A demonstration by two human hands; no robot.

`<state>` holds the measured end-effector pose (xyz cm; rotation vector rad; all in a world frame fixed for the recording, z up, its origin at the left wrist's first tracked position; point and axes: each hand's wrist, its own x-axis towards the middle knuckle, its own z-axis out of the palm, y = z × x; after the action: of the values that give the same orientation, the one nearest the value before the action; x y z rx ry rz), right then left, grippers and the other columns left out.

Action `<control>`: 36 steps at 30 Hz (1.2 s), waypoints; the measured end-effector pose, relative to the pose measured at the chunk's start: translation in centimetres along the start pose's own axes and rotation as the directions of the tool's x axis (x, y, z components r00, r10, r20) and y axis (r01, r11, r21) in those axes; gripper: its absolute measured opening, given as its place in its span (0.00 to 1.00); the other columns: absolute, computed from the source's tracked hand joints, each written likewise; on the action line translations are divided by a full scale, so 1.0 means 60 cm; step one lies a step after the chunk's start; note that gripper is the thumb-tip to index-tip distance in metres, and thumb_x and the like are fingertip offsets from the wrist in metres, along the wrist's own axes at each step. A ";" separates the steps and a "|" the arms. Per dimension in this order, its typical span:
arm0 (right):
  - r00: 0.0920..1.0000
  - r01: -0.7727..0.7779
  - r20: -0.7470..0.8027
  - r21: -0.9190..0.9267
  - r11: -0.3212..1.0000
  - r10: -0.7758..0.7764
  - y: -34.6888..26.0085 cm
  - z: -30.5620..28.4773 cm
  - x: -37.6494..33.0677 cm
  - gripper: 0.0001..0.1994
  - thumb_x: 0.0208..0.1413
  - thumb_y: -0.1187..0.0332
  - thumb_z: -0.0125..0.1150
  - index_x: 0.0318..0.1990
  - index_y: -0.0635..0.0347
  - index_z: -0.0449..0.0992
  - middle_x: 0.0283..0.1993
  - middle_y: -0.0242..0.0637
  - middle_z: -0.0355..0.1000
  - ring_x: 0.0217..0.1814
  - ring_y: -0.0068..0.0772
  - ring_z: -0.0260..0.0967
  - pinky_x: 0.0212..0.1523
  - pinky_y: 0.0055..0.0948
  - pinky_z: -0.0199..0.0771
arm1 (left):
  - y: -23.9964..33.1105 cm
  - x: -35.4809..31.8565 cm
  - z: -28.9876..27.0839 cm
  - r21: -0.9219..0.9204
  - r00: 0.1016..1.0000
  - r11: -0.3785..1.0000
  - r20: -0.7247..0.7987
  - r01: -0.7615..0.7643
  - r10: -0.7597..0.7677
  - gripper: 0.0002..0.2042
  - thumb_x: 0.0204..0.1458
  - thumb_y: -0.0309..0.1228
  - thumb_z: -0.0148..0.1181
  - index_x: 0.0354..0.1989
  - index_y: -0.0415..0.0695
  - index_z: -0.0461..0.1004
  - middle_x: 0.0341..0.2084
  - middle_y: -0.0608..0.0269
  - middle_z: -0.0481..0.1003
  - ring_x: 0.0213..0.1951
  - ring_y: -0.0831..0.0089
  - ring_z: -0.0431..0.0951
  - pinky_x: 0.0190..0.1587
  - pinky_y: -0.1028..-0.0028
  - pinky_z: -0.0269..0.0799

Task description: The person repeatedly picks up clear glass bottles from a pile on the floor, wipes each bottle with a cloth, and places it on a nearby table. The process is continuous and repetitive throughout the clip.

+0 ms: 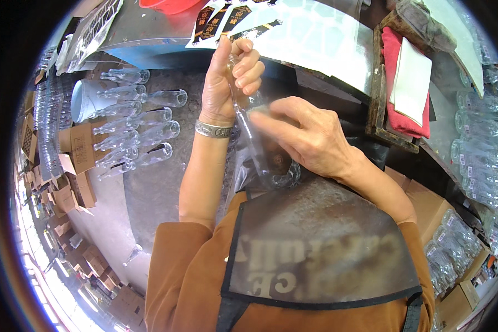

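A clear glass bottle point(249, 133) is tilted in front of my chest, its neck up and its base near my apron. My left hand point(232, 80) is wrapped round the neck, thumb pointing up. A dark label with gold print point(279, 163) shows on the lower part of the bottle. My right hand point(315, 135) is at the bottle's side, fingers drawn together toward the glass. Its fingertips are blurred over a small pale patch I cannot make out. Dark label stickers point(238, 19) on a white backing sheet lie on the bench beyond my left hand.
Several clear bottles point(163, 133) lie at left by a pale bucket point(83, 99) and cardboard boxes point(80, 149). At right, a wooden frame point(377, 94) holds a red cloth point(393, 55) and white pad point(412, 83). More bottles point(484, 144) line the right side. A red basin point(169, 4) stands at the far edge.
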<state>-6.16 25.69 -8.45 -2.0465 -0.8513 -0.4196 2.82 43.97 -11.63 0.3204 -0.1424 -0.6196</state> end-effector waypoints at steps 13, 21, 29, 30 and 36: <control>0.959 -0.268 -0.043 0.175 0.947 0.279 -0.004 0.006 -0.021 0.21 0.44 0.85 0.61 0.49 0.61 0.79 0.38 0.40 0.72 0.30 0.33 0.74 0.30 0.29 0.76 | -0.002 -0.002 -0.020 -0.012 0.997 1.000 -0.077 0.025 -0.026 0.20 0.66 0.48 0.48 0.39 0.40 0.71 0.19 0.73 0.59 0.20 0.82 0.59 0.21 0.81 0.63; 0.984 -0.176 -0.012 0.019 0.984 0.176 -0.012 0.014 -0.012 0.20 0.43 0.84 0.61 0.47 0.59 0.80 0.39 0.39 0.72 0.30 0.35 0.73 0.29 0.29 0.76 | -0.006 0.003 -0.026 0.000 0.997 0.999 -0.071 0.044 -0.044 0.20 0.66 0.48 0.49 0.39 0.41 0.70 0.19 0.73 0.60 0.20 0.83 0.60 0.21 0.82 0.63; 0.939 -0.326 -0.046 0.196 0.925 0.340 -0.005 0.018 -0.019 0.18 0.47 0.85 0.57 0.46 0.62 0.80 0.39 0.42 0.73 0.30 0.34 0.73 0.31 0.27 0.75 | -0.003 -0.002 -0.033 -0.030 0.996 0.999 -0.074 0.042 -0.044 0.19 0.66 0.48 0.50 0.38 0.41 0.71 0.19 0.73 0.60 0.20 0.83 0.60 0.21 0.82 0.63; 0.936 -0.328 -0.063 0.199 0.923 0.346 -0.007 0.017 -0.018 0.18 0.47 0.85 0.57 0.47 0.62 0.80 0.40 0.42 0.73 0.31 0.34 0.74 0.31 0.27 0.75 | -0.002 -0.001 -0.030 -0.025 0.996 0.999 -0.074 0.044 -0.046 0.19 0.66 0.47 0.50 0.38 0.41 0.71 0.19 0.73 0.60 0.20 0.83 0.60 0.21 0.82 0.63; 0.983 -0.175 0.048 -0.036 0.984 0.177 -0.020 0.014 -0.003 0.21 0.43 0.82 0.62 0.48 0.56 0.80 0.40 0.38 0.71 0.32 0.35 0.74 0.29 0.29 0.78 | -0.005 -0.003 -0.035 -0.055 0.995 0.997 -0.090 0.049 -0.054 0.19 0.66 0.47 0.51 0.36 0.42 0.70 0.19 0.73 0.59 0.20 0.83 0.59 0.21 0.82 0.63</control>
<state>-7.14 26.78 -8.37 -2.1487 -0.6900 -0.2851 2.99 44.40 -13.71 0.3019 -0.0302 -0.6574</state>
